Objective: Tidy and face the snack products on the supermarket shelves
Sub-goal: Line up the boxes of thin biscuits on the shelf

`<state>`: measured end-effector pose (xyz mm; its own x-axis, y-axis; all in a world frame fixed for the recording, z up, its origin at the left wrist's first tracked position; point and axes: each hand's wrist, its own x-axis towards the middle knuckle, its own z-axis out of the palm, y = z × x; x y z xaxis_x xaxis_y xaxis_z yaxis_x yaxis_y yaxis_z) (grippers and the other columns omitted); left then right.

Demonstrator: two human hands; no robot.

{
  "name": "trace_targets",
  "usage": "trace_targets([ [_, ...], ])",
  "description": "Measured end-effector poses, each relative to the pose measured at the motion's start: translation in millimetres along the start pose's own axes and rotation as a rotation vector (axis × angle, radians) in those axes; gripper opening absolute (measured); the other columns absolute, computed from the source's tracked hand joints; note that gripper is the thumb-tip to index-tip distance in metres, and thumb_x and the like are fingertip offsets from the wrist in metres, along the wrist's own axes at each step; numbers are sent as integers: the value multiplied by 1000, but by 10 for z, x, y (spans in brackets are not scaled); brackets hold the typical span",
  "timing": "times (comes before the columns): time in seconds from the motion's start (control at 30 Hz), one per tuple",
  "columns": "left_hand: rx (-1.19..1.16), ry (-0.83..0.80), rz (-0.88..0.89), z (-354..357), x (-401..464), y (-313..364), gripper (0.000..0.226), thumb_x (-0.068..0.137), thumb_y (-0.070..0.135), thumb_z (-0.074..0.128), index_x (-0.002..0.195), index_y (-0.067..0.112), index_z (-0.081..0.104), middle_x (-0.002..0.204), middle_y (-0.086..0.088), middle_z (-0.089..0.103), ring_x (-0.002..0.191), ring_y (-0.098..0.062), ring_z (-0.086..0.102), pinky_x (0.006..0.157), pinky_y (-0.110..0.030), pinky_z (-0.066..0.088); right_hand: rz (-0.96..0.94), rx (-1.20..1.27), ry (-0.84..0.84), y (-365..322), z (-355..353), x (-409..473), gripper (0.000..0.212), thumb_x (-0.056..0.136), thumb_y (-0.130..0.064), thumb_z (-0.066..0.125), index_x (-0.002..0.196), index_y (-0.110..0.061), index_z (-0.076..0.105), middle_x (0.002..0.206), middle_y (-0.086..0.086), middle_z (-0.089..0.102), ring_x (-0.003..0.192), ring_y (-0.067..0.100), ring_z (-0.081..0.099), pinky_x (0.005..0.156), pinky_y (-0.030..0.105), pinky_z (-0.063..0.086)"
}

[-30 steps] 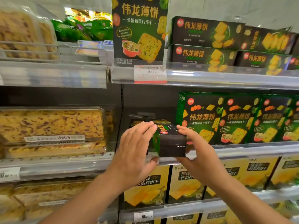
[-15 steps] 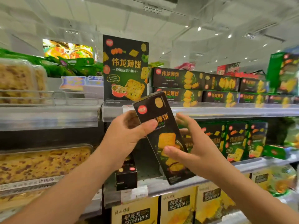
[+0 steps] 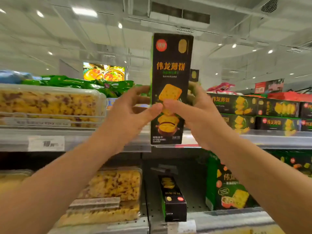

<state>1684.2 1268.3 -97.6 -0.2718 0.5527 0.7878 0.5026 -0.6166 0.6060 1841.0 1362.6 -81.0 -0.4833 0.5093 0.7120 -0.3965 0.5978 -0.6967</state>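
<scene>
Both hands, left and right, pinch the upright black cracker box at the top shelf, not yet placed. Below, another box lies end-on, unfaced. Most tidying likely remains.

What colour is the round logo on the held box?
Red, on the black box; the head view shows it best.
</scene>
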Motion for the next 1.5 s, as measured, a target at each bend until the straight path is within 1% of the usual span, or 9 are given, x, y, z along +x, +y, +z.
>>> trace_targets([
  [0.23,380,142,36,-783,575,-58,56,84,45,71,134,29,53,116,6,68,102,-13,67,94,-41,53,-30,-236,-14,-51,619,883,59,75,-36,81,125,-29,51,98,-16,69,75,-8,67,53,11,51],
  [0.4,895,136,396,-922,174,-551,49,86,38,69,128,15,57,119,-2,62,110,-19,55,93,-32,43,51,-335,89,323,904,1174,51,76,-35,79,115,-31,46,106,-6,65,95,14,65,81,39,57],
  [0.5,1077,53,666,-926,91,-812,47,83,31,75,120,6,63,113,-11,65,107,-26,57,95,-39,47,156,-421,65,474,1016,1230,48,78,-41,76,110,-23,46,98,-5,59,87,14,57,67,26,47],
  [0.8,1095,76,821,-976,130,-1106,35,91,28,65,109,-2,67,105,-14,65,102,-29,57,96,-35,44,215,-556,-124,694,1118,1202,67,80,-56,69,130,-17,46,127,3,57,113,23,55,95,41,47],
  [1.0,1102,92,861,-944,85,-1119,28,94,18,62,107,-6,68,103,-18,65,99,-34,58,95,-39,46,-320,-539,54,549,772,401,44,87,-29,63,128,-22,49,104,-19,59,97,1,60,82,16,49],
  [1.1,1138,87,881,-917,69,-1115,27,96,14,57,111,-6,66,105,-19,65,101,-33,57,98,-37,43,-588,-621,-111,865,294,-410,20,84,-9,54,101,-18,59,97,-7,64,91,9,64,76,21,52],
  [1.2,1182,91,885,-872,62,-1076,28,95,12,53,114,-5,65,110,-19,65,103,-34,58,96,-40,44,-294,-814,-366,1424,-114,-1018,22,83,-19,56,101,-29,61,109,-17,60,108,1,56,86,23,51],
  [1.33,1222,111,824,-599,87,-1024,35,91,19,55,116,-3,65,111,-19,65,104,-34,57,91,-42,42,5,-1104,-606,2043,-417,-1389,66,80,-68,49,138,-56,20,141,-35,17,131,-20,-3,107,5,1],
  [1.5,1305,93,753,-319,51,-1085,39,92,24,55,122,-1,62,113,-17,65,102,-38,60,86,-48,46,140,-1027,-452,2304,-448,-1429,85,79,-45,71,142,-47,15,142,-33,0,125,-9,21,106,12,26],
])
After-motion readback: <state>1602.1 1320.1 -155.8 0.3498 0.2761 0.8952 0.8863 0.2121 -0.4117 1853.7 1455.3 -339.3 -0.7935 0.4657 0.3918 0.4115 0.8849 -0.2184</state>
